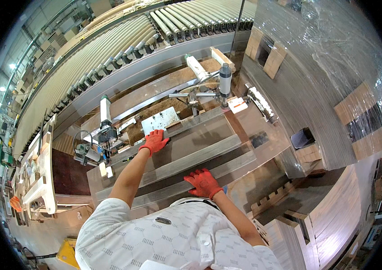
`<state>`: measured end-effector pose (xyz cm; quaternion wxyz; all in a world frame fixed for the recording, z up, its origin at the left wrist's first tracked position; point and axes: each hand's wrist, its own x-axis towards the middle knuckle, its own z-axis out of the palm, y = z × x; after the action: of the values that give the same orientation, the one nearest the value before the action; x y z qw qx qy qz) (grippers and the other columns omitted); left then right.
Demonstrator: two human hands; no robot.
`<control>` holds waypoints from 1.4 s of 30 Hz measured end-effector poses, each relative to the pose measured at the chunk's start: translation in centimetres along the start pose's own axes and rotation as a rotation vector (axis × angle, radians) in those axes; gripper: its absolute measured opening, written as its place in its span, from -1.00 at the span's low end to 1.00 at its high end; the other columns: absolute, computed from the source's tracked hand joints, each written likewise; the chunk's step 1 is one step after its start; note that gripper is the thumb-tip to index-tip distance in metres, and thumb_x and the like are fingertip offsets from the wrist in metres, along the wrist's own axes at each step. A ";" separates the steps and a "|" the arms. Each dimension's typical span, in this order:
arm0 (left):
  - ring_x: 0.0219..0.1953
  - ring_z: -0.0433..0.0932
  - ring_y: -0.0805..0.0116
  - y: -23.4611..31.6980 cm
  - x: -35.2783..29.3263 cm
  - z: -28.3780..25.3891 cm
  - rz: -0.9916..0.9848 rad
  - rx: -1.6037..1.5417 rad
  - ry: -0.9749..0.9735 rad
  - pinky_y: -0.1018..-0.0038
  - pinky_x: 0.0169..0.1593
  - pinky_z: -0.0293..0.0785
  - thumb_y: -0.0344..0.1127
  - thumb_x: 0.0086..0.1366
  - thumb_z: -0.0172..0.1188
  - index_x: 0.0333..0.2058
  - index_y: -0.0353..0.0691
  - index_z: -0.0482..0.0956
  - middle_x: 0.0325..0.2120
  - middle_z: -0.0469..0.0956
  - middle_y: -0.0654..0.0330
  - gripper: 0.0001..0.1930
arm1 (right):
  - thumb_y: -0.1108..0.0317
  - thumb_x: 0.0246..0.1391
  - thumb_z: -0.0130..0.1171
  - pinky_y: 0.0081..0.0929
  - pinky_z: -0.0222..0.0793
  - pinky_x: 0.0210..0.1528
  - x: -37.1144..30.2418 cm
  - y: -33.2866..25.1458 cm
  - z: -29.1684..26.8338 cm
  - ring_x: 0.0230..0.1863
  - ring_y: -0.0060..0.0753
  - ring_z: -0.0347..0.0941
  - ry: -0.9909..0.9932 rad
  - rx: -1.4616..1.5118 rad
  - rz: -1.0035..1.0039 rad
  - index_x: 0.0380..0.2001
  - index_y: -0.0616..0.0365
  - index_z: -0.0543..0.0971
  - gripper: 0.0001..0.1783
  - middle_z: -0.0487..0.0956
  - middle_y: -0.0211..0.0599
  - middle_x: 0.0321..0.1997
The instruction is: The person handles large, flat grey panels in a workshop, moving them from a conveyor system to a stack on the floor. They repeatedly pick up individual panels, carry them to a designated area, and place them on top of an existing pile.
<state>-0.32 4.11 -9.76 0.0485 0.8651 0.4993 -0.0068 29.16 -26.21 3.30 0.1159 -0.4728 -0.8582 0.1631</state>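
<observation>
Three long grey wood-grain strips lie across a brown work table [263, 157]: a far strip [200, 120], a middle strip [191, 155] and a near strip [240, 164]. My left hand [155, 142], in a red glove, rests at the far strip with its fingers stretched forward, beside a pale metal plate with holes [160, 120]. A small dark patch by its thumb is too unclear to name. Over the near strip lies my right hand [203, 183], also red-gloved, fingers apart and pointing left. Its palm hides part of that strip.
Pneumatic cylinders stand at the table's left [105, 112] and right [225, 80]. Behind runs a roller conveyor [110, 54]. A tall film-wrapped stack of boards [308, 99] rises on the right. More boards [339, 216] lie at lower right; a white frame [42, 189] stands left.
</observation>
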 end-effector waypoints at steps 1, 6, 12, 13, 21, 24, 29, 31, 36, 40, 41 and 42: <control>0.34 0.40 -0.14 0.4 0.2 -0.2 -0.005 0.010 -0.011 -0.22 0.30 0.28 0.29 0.42 0.18 0.33 -0.13 0.42 0.28 0.47 -0.06 -0.27 | -0.10 -0.05 0.50 0.10 0.39 0.34 0.0 0.1 0.1 0.21 -0.02 0.55 0.001 0.003 0.004 0.25 -0.11 0.59 -0.22 0.65 -0.18 0.16; 0.34 0.39 -0.15 -1.1 0.2 0.1 -0.079 0.002 0.008 -0.24 0.29 0.30 0.34 0.40 0.17 0.32 -0.12 0.43 0.27 0.46 -0.07 -0.24 | -0.12 -0.06 0.50 0.10 0.37 0.34 1.0 -0.4 -1.2 0.21 -0.02 0.55 -0.026 0.002 -0.021 0.26 -0.11 0.58 -0.21 0.65 -0.19 0.16; 0.34 0.39 -0.19 1.4 2.1 -3.3 -0.135 -0.065 -0.187 -0.26 0.28 0.33 0.36 0.38 0.19 0.31 -0.11 0.43 0.27 0.46 -0.07 -0.23 | -0.13 -0.08 0.51 0.07 0.37 0.31 1.7 1.0 -0.5 0.19 -0.04 0.56 0.005 -0.020 0.001 0.23 -0.12 0.60 -0.22 0.66 -0.23 0.12; 0.19 0.46 -0.15 1.3 2.0 -3.0 -0.044 -0.001 0.000 -0.19 0.15 0.40 0.29 0.40 0.19 0.19 -0.14 0.50 0.14 0.51 -0.07 -0.35 | -0.12 -0.08 0.51 0.06 0.38 0.31 1.9 1.1 -0.5 0.19 -0.05 0.57 0.000 -0.021 0.003 0.22 -0.12 0.60 -0.22 0.66 -0.23 0.11; 0.33 0.42 -0.16 2.8 0.6 -5.9 -0.128 -0.086 -0.055 -0.23 0.27 0.34 0.37 0.37 0.20 0.33 -0.08 0.45 0.25 0.49 -0.04 -0.23 | -0.15 -0.10 0.51 0.03 0.39 0.28 2.4 1.1 0.0 0.16 -0.09 0.58 -0.011 -0.016 0.005 0.21 -0.13 0.61 -0.22 0.67 -0.26 0.10; 0.32 0.43 -0.16 2.9 0.6 -7.2 -0.178 -0.063 -0.092 -0.25 0.27 0.34 0.36 0.39 0.20 0.32 -0.08 0.45 0.26 0.50 -0.04 -0.24 | -0.17 -0.09 0.50 0.04 0.39 0.28 3.1 1.2 -0.2 0.17 -0.10 0.57 0.016 -0.026 -0.019 0.23 -0.14 0.60 -0.20 0.66 -0.26 0.11; 0.32 0.44 -0.16 2.0 1.2 -7.1 -0.183 -0.125 -0.084 -0.29 0.25 0.35 0.37 0.38 0.20 0.29 -0.09 0.47 0.25 0.50 -0.04 -0.25 | -0.19 -0.10 0.50 0.05 0.38 0.28 4.1 1.3 -0.8 0.20 -0.12 0.55 -0.051 -0.037 -0.003 0.23 -0.17 0.60 -0.20 0.65 -0.27 0.12; 0.31 0.45 -0.16 1.3 1.8 -7.3 -0.169 -0.100 -0.110 -0.28 0.24 0.36 0.37 0.38 0.21 0.28 -0.09 0.48 0.24 0.51 -0.04 -0.26 | -0.19 -0.11 0.51 0.04 0.37 0.29 4.6 1.5 -0.3 0.21 -0.12 0.54 -0.037 -0.048 -0.002 0.22 -0.18 0.60 -0.20 0.65 -0.28 0.12; 0.22 0.52 -0.15 2.9 0.7 -8.9 -0.135 -0.074 -0.053 -0.14 0.19 0.44 0.31 0.39 0.21 0.26 -0.14 0.50 0.19 0.54 -0.08 -0.29 | -0.19 -0.12 0.52 0.03 0.35 0.31 4.5 1.7 0.3 0.24 -0.12 0.53 -0.046 -0.052 0.022 0.24 -0.20 0.59 -0.17 0.64 -0.28 0.15; 0.27 0.48 -0.16 3.8 -0.2 -9.3 -0.147 -0.089 -0.079 -0.21 0.25 0.36 0.31 0.40 0.22 0.32 -0.10 0.45 0.24 0.49 -0.05 -0.27 | -0.20 -0.12 0.51 0.06 0.34 0.35 3.6 1.6 0.7 0.27 -0.12 0.52 -0.004 -0.063 -0.014 0.25 -0.18 0.59 -0.16 0.63 -0.28 0.19; 0.28 0.48 -0.15 3.9 -0.6 -9.4 -0.147 -0.092 -0.077 -0.21 0.25 0.36 0.30 0.40 0.22 0.33 -0.10 0.45 0.24 0.50 -0.04 -0.27 | -0.21 -0.11 0.50 0.06 0.33 0.35 3.4 1.4 0.7 0.27 -0.12 0.51 0.022 -0.061 -0.036 0.25 -0.17 0.59 -0.16 0.63 -0.28 0.20; 0.28 0.48 -0.15 4.2 -0.9 -9.5 -0.148 -0.095 -0.075 -0.21 0.25 0.36 0.29 0.41 0.22 0.33 -0.10 0.45 0.24 0.50 -0.04 -0.27 | -0.21 -0.11 0.50 0.07 0.33 0.36 3.2 1.2 0.6 0.28 -0.12 0.51 -0.006 -0.059 -0.010 0.25 -0.17 0.59 -0.17 0.63 -0.28 0.20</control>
<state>2.49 2.15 0.04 0.1075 0.8218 0.5593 -0.0191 28.14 -23.00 2.43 0.1000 -0.4713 -0.8653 0.1384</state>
